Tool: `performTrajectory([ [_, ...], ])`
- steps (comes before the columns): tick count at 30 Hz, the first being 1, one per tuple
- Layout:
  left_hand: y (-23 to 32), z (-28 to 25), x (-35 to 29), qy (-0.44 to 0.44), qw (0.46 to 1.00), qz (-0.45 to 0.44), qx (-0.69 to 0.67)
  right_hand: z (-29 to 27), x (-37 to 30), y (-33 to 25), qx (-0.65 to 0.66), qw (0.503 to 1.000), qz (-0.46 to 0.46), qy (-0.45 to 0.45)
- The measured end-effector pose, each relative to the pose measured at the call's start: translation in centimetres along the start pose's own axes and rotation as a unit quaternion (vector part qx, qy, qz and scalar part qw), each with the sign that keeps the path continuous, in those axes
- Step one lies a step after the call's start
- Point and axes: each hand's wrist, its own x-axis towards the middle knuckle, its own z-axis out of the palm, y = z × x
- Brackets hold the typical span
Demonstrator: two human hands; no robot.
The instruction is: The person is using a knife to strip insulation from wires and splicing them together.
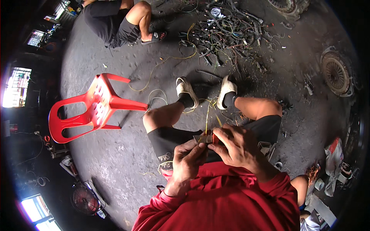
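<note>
My right hand is closed round the red handle of a small knife, whose flat blade points left. Close against the blade, my left hand is closed with thumb and fingers pinched. A thin yellow wire rises from the floor between my feet to the blade and my fingertips. My left fingers seem to grip its end, though the exact contact is hidden. Both hands are held over my lap.
A red plastic chair lies tipped over on the left. Ahead is a heap of dark cables, with loose wires trailing across the floor. Another person sits far left. A round metal clutch part lies at right; a fan stands lower left.
</note>
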Motion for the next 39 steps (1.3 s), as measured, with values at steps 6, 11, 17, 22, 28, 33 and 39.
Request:
performTrajectory([
  [6,0.6,0.8,-0.2,0.067,0.997,-0.034,-0.015,-0.3,-0.2,2.5,-0.064,0.994,0.079,0.046],
  [11,0.1,-0.5,-0.4,0.033,0.999,-0.029,0.007,-3.1,-0.2,3.6,-0.049,0.989,0.107,0.091],
  [17,0.5,0.6,-0.1,0.020,1.000,-0.023,-0.005,-1.4,-0.6,0.3,0.065,0.997,0.018,0.039],
  [22,0.7,0.9,-0.3,0.022,0.997,-0.020,0.065,-1.0,-0.3,-0.3,0.049,0.999,0.007,0.011],
  [28,0.7,0.8,-0.6,0.025,0.995,-0.007,0.092,-0.9,-0.4,-0.3,0.027,1.000,0.005,0.007],
  [33,0.9,0.5,-0.9,0.024,0.997,-0.013,0.076,-0.3,-0.3,0.0,0.021,0.999,-0.008,0.030],
  [39,1.7,0.8,-2.0,0.061,0.997,-0.036,0.032,-2.2,-0.4,4.8,-0.037,0.983,0.150,0.101],
])
